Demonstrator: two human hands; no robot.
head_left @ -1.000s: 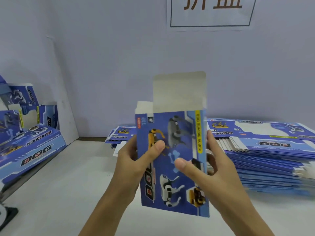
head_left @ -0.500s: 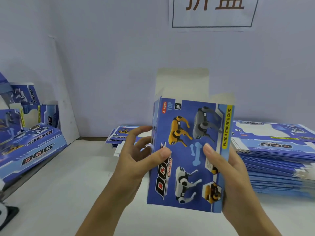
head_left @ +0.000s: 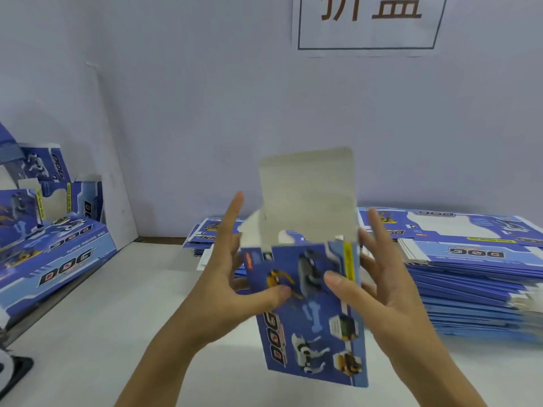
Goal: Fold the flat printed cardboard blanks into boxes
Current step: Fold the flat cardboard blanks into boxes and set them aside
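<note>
**Box Blank Held Upright, Top Flap Open**

A partly formed blue printed box [head_left: 308, 312] is held upright above the white counter [head_left: 102, 333], in front of the person. Its printed front panel, showing robot dogs and the word "DOG", faces the camera. The top lid flap [head_left: 307, 186] stands up, its unprinted grey inner side visible, and the top of the box is open.

The left hand [head_left: 232, 283] holds the box at its left edge: the thumb presses on the front panel and the fingers reach behind the left side, with the index finger extended upward. The right hand [head_left: 379, 286] holds the right edge: the thumb lies on the front panel and the fingers are spread straight along the right side and back.

A tall stack of flat blanks [head_left: 470, 283] lies on the counter to the right of the box. A smaller stack of blanks [head_left: 205, 233] lies behind the left hand, near the wall. Finished boxes [head_left: 50, 254] lie piled at the left. A white paper sign [head_left: 367, 22] with printed characters is fixed to the wall above.
</note>
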